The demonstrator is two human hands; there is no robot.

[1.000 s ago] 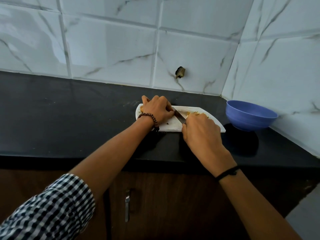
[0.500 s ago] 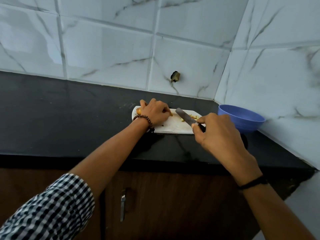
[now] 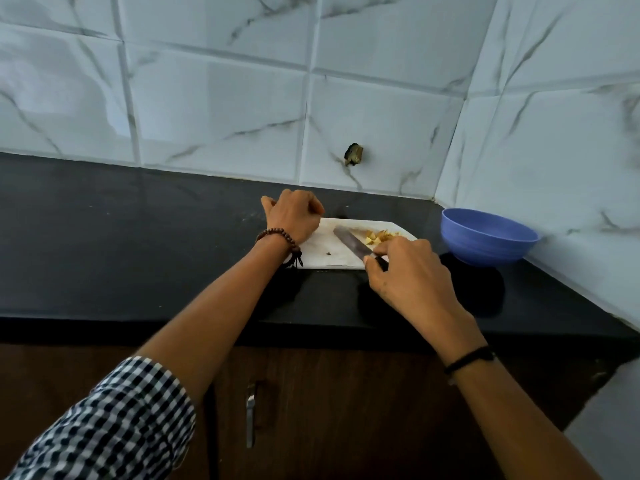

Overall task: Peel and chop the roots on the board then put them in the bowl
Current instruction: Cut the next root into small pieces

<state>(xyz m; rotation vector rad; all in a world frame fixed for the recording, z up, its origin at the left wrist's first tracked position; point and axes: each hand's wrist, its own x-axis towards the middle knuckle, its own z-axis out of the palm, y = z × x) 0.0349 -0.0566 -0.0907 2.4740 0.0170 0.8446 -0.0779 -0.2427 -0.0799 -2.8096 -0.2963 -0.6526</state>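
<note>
A white chopping board [image 3: 329, 255] lies on the black counter. Small yellow chopped root pieces [image 3: 379, 236] sit in a heap at its far right. My right hand [image 3: 412, 278] grips the handle of a knife [image 3: 349, 242]; the blade lies low over the board, pointing up-left, just left of the pieces. My left hand [image 3: 294, 218] is curled into a fist at the board's left end, and the root piece it holds is hidden inside the fingers. A blue bowl [image 3: 485, 249] stands to the right of the board, near the corner wall; its inside is not visible.
The black counter [image 3: 121, 237] stretches left. Marble-look tiled walls close the back and the right side, with a small dark hole [image 3: 354, 154] in the back wall. Below the counter's front edge is a brown cabinet with a metal handle [image 3: 250, 415].
My right hand drew the knife off the root, toward the board's near right. My left hand pulled back to the board's left end, and the root ends no longer show.
</note>
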